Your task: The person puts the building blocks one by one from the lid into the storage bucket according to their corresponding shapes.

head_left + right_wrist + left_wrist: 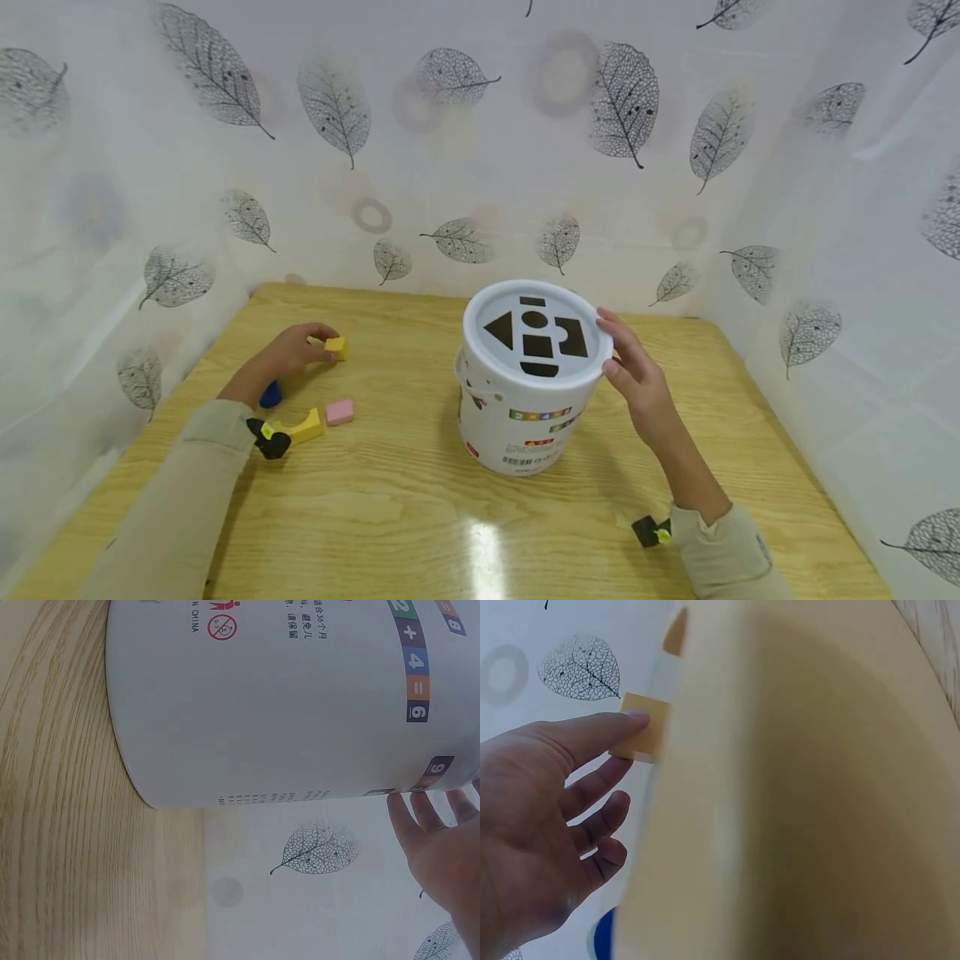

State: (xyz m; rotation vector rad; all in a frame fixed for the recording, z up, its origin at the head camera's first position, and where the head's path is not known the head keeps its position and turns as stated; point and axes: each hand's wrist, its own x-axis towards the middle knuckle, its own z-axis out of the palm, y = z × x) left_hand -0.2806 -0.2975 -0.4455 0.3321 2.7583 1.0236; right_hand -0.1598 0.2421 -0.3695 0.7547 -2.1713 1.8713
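My left hand (294, 348) pinches a small yellow block (337, 347) above the left part of the table. In the left wrist view, the thumb lies on the near face of this block (654, 741), and the other fingers are loosely bent. Right of centre stands a white bucket (517, 429) whose round lid (480, 333) has several shaped holes. My right hand (639, 379) touches the right side of the lid's rim with extended fingers. Near my left wrist lie a yellow arch block (306, 428), a pink block (340, 412) and a partly hidden blue block (271, 395).
The wooden table (390, 533) meets leaf-patterned sheeting (465, 167) at the back and sides. A black wrist camera (268, 439) sits right by the yellow arch block. A blurred yellow surface (817, 795) covers much of the left wrist view. The bucket's handle (480, 390) hangs at its left.
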